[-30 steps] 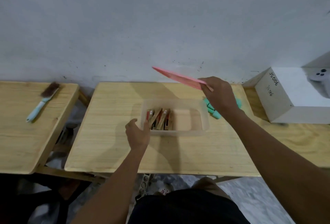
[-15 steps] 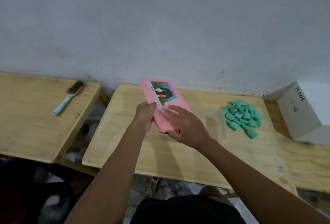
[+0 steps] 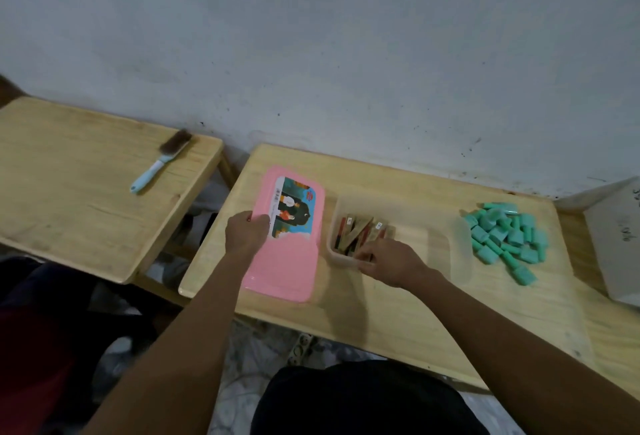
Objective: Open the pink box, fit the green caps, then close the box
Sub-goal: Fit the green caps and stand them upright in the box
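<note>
Fingers point(image 3: 260, 221) of the left hand point(image 3: 246, 234) lie curled over the left edge of the pink lid point(image 3: 287, 254), thumb on top, pinching that edge while the lid lies flat on the wooden surface point(image 3: 398, 316) with its picture label facing up. Just to the right of that hand, close beside the lid's long side, sits the clear box point(image 3: 450, 251), uncovered. Over its near left corner the right hand point(image 3: 394, 263) reaches in, its fingers bent down among the wooden sticks point(image 3: 356, 232) that lie slanted in the left end of the box; whether they have closed on a stick cannot be told, as the fingertips are hidden among them. The right end of the box shows only bare wood through its floor.

Farther right of the right hand, apart from the box, the green caps point(image 3: 505, 237) lie in a loose heap on the same surface. Beyond them, at the frame's right edge, stands a white box point(image 3: 613, 244) with handwriting on its side. Well to the left of the left hand, on a separate wooden surface point(image 3: 69, 212), lies a brush point(image 3: 162, 162) with a pale blue handle and dark bristles. A grey wall point(image 3: 311, 53) runs behind both.
</note>
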`<state>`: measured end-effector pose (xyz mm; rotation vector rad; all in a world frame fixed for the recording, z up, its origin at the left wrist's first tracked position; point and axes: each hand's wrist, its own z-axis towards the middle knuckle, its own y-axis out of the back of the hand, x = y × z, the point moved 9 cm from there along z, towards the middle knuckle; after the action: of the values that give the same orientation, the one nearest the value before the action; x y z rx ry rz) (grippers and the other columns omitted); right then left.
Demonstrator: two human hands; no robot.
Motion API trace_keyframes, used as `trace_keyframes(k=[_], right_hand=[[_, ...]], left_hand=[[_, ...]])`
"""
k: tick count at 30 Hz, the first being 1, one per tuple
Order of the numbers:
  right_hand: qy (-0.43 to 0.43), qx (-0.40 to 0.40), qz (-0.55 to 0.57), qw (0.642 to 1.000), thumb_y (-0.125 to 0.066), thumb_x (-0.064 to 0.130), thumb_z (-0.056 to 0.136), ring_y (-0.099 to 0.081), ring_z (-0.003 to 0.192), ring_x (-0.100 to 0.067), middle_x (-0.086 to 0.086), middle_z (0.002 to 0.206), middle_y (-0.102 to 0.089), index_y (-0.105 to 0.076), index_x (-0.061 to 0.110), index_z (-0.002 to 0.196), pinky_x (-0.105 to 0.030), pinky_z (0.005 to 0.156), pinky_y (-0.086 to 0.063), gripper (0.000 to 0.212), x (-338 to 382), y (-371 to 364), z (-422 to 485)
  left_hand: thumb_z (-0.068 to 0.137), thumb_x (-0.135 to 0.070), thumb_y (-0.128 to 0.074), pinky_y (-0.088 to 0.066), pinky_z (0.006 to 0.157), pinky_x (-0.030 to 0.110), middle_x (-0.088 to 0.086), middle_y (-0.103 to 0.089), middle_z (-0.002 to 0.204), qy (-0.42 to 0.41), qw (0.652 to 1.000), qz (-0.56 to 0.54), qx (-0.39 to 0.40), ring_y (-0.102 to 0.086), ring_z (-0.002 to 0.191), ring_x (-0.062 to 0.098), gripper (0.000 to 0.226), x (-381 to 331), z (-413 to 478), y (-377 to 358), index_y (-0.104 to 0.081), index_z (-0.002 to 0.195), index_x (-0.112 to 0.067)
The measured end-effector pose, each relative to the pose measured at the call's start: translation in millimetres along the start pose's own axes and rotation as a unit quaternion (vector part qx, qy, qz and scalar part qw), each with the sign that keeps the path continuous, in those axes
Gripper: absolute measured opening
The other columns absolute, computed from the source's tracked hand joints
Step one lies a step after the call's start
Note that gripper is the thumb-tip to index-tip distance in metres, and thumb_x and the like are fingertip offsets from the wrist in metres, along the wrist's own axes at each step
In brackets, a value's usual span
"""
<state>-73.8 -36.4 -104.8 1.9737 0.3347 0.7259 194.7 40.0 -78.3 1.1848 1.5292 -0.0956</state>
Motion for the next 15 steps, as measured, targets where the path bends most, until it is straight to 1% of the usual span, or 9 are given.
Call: trace_keyframes(k=[2, 4, 5, 6, 7, 9, 11, 13, 15], right_hand=[[0.005, 0.000, 0.002, 1.000, -0.056, 0.041, 0.089, -0.062, 0.101, -0.014, 0.012, 0.114, -0.069, -0.068, 0.036, 0.111, -0.031, 0.078, -0.050, 0.025, -1.4, -1.4, 2.5], [0.011, 0.004, 0.013, 1.000, -0.057, 0.039, 0.090, -0.062, 0.100, -0.012, 0.013, 0.113, -0.068, -0.069, 0.034, 0.110, -0.032, 0.078, -0.051, 0.024, -2.3, -1.9, 3.4], [0.013, 0.007, 0.019, 1.000, -0.057, 0.039, 0.090, -0.063, 0.100, -0.012, 0.013, 0.113, -0.068, -0.069, 0.033, 0.110, -0.032, 0.079, -0.052, 0.024, -2.7, -2.1, 4.0], [0.016, 0.010, 0.022, 1.000, -0.058, 0.038, 0.090, -0.063, 0.100, -0.012, 0.013, 0.112, -0.068, -0.069, 0.033, 0.110, -0.032, 0.079, -0.052, 0.024, -3.4, -2.3, 4.8], [0.018, 0.014, 0.021, 1.000, -0.058, 0.038, 0.089, -0.062, 0.100, -0.011, 0.013, 0.113, -0.068, -0.069, 0.033, 0.110, -0.032, 0.079, -0.052, 0.024, -3.8, -2.6, 5.3], [0.020, 0.022, 0.013, 0.999, -0.058, 0.037, 0.089, -0.061, 0.101, -0.010, 0.015, 0.114, -0.067, -0.068, 0.033, 0.111, -0.030, 0.076, -0.050, 0.024, -5.5, -3.9, 6.0], [0.024, 0.027, 0.006, 0.999, -0.057, 0.035, 0.089, -0.060, 0.101, -0.009, 0.016, 0.115, -0.066, -0.066, 0.033, 0.112, -0.026, 0.073, -0.046, 0.024, -7.4, -4.1, 5.3], [0.028, 0.027, 0.007, 0.999, -0.057, 0.032, 0.090, -0.060, 0.101, -0.010, 0.016, 0.116, -0.065, -0.066, 0.033, 0.114, -0.025, 0.071, -0.043, 0.025, -8.4, -3.6, 3.7], [0.037, 0.022, 0.003, 0.999, -0.056, 0.032, 0.092, -0.060, 0.103, -0.009, 0.017, 0.118, -0.065, -0.065, 0.034, 0.116, -0.024, 0.069, -0.040, 0.026, -7.6, -3.1, 2.4]], left_hand=[[0.082, -0.017, -0.050, -0.047, 0.060, 0.028, 0.014, -0.064, 0.082, 0.013, 1.000, 0.015, 0.008, -0.059, 0.071, 0.027, 0.023, 14.7, 7.5, -8.3, -0.066, 0.085, -0.002], [0.083, -0.018, -0.050, -0.051, 0.073, 0.035, 0.017, -0.066, 0.100, 0.022, 0.999, 0.030, 0.015, -0.061, 0.087, 0.032, 0.029, 26.0, 16.8, -19.2, -0.066, 0.101, -0.003], [0.085, -0.019, -0.050, -0.050, 0.083, 0.039, 0.018, -0.062, 0.115, 0.022, 0.998, 0.065, 0.014, -0.058, 0.101, 0.034, 0.036, 30.4, 21.3, -24.3, -0.061, 0.116, -0.005], [0.086, -0.022, -0.052, -0.046, 0.093, 0.043, 0.018, -0.053, 0.129, 0.009, 0.991, 0.133, 0.005, -0.051, 0.114, 0.036, 0.047, 32.8, 24.7, -27.5, -0.051, 0.131, -0.008], [0.086, -0.025, -0.054, -0.039, 0.100, 0.047, 0.019, -0.043, 0.137, -0.020, 0.976, 0.217, -0.010, -0.042, 0.123, 0.038, 0.058, 32.6, 27.4, -30.4, -0.040, 0.140, -0.011], [0.085, -0.033, -0.057, -0.030, 0.108, 0.050, 0.021, -0.029, 0.145, -0.109, 0.939, 0.325, -0.030, -0.031, 0.131, 0.041, 0.070, 26.0, 26.6, -41.9, -0.029, 0.146, -0.013], [0.084, -0.045, -0.056, -0.024, 0.113, 0.052, 0.022, -0.023, 0.150, -0.168, 0.916, 0.363, 0.010, -0.025, 0.137, 0.041, 0.074, 26.2, 20.4, -65.1, -0.028, 0.146, -0.017], [0.080, -0.064, -0.049, -0.018, 0.117, 0.054, 0.018, -0.016, 0.155, -0.185, 0.896, 0.396, 0.074, -0.016, 0.143, 0.038, 0.082, 34.7, 12.6, -93.5, -0.023, 0.147, -0.024], [0.074, -0.080, -0.042, -0.005, 0.118, 0.055, 0.015, 0.001, 0.160, -0.172, 0.881, 0.420, 0.132, 0.002, 0.147, 0.036, 0.097, 44.4, 4.6, -116.4, -0.012, 0.150, -0.028]])
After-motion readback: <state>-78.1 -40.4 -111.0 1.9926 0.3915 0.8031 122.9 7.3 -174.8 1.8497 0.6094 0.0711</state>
